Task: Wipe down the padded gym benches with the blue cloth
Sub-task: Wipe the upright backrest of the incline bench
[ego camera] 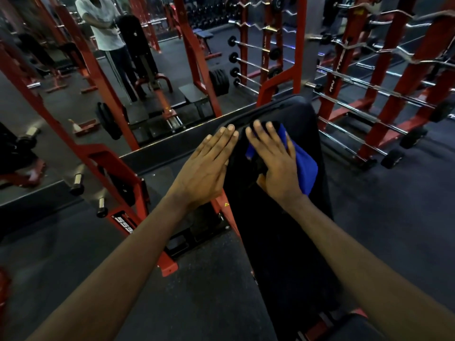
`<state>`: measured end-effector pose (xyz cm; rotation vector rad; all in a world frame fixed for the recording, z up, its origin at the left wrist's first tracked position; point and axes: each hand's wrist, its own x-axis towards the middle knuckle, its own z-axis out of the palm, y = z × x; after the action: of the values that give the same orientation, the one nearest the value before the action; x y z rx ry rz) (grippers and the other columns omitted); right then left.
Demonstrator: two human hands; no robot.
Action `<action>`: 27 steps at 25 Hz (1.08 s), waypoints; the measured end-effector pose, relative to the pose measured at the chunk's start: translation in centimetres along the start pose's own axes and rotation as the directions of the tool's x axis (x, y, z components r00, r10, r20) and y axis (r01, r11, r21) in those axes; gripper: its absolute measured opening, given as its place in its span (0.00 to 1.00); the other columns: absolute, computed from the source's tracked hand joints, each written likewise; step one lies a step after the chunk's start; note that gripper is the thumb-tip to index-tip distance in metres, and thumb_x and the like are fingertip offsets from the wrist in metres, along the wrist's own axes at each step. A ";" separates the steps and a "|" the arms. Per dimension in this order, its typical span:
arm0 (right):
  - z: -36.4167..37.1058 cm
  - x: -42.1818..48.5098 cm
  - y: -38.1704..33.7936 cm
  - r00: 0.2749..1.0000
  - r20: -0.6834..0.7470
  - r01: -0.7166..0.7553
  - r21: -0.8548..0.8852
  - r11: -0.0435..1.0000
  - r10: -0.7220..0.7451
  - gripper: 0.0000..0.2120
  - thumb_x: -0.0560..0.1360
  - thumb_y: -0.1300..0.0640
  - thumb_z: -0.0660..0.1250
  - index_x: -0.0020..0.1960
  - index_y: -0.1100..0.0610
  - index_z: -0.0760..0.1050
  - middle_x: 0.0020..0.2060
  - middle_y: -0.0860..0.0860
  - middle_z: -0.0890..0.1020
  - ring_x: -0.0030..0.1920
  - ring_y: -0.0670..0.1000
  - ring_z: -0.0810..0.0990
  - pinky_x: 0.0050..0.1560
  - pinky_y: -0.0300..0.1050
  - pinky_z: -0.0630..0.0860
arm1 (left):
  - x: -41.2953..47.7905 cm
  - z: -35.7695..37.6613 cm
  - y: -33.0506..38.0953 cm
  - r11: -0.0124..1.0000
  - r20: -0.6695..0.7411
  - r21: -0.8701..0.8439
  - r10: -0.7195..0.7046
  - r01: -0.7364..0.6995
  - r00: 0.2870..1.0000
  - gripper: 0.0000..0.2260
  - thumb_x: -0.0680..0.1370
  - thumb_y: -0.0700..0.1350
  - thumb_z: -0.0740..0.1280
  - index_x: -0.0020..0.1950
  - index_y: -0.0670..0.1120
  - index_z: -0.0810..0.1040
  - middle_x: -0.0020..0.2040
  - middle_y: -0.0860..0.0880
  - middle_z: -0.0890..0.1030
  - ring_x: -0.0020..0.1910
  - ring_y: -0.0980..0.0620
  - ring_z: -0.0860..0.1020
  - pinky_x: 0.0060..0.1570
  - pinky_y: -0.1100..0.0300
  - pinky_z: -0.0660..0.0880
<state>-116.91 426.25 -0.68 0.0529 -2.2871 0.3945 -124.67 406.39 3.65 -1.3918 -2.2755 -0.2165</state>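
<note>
Cloth lies half hidden under right hand.

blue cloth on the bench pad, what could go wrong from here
1. The right hand only presses the blue cloth with flat fingers. The cloth bunches toward the right side of the bench pad, so it could slide out and drop.
2. The left hand lies flat at the pad's left edge. A hard push might slip it off toward the red rack frame.
</note>
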 end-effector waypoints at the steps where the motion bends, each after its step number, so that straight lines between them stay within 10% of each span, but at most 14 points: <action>1: -0.4 1.4 0.8 0.995 -0.038 -0.095 0.031 0.995 0.096 0.43 0.68 0.65 0.68 0.80 0.49 0.60 0.80 0.46 0.58 0.81 0.49 0.52 0.79 0.61 0.50 | 0.0 0.0 0.2 1.000 -0.008 0.027 -0.003 0.003 1.000 0.29 0.82 0.41 0.58 0.82 0.41 0.53 0.82 0.44 0.50 0.82 0.48 0.48 0.80 0.49 0.49; 5: -0.1 3.4 0.4 0.941 -0.184 -0.257 0.162 0.953 0.285 0.26 0.82 0.51 0.64 0.78 0.50 0.64 0.79 0.46 0.63 0.81 0.48 0.54 0.79 0.60 0.50 | 1.1 0.1 1.3 0.999 -0.054 0.016 -0.039 0.040 0.998 0.27 0.84 0.46 0.55 0.82 0.40 0.55 0.82 0.42 0.54 0.82 0.47 0.50 0.79 0.46 0.52; 12: -0.9 2.8 2.7 0.997 -0.061 0.054 0.015 0.998 -0.053 0.31 0.77 0.57 0.69 0.78 0.49 0.65 0.78 0.46 0.64 0.80 0.48 0.56 0.79 0.59 0.50 | 1.8 1.9 2.2 0.984 -0.131 -0.145 -0.126 0.107 0.983 0.26 0.84 0.42 0.56 0.81 0.39 0.55 0.82 0.41 0.54 0.82 0.47 0.48 0.78 0.41 0.53; 17: -0.8 3.7 3.2 0.939 -0.171 -0.274 0.148 0.950 0.298 0.28 0.80 0.56 0.66 0.78 0.47 0.64 0.79 0.44 0.63 0.80 0.47 0.55 0.78 0.62 0.54 | 1.8 1.4 3.0 0.988 -0.122 0.007 -0.150 0.152 0.981 0.28 0.84 0.43 0.57 0.82 0.41 0.53 0.82 0.43 0.52 0.82 0.48 0.47 0.80 0.47 0.49; 23: -0.5 1.0 3.1 0.975 -0.103 -0.185 0.103 0.977 0.196 0.36 0.74 0.62 0.68 0.80 0.49 0.61 0.80 0.45 0.60 0.81 0.48 0.53 0.78 0.61 0.54 | 2.6 1.4 2.4 0.992 -0.100 0.096 -0.066 0.076 0.993 0.28 0.83 0.45 0.58 0.81 0.40 0.55 0.82 0.42 0.55 0.82 0.48 0.49 0.80 0.48 0.49; 27: -1.3 3.8 5.7 0.868 -0.194 -0.410 0.240 0.880 0.457 0.35 0.75 0.63 0.67 0.80 0.49 0.61 0.80 0.44 0.61 0.81 0.46 0.52 0.78 0.60 0.54 | 2.7 1.1 2.9 0.992 -0.104 0.086 -0.084 0.093 0.991 0.28 0.83 0.45 0.58 0.81 0.40 0.56 0.82 0.42 0.56 0.82 0.48 0.49 0.80 0.49 0.49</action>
<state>-119.49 432.34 1.37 -0.4056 -1.9946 0.8108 -123.48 410.34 3.61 -1.2089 -2.2379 -0.2045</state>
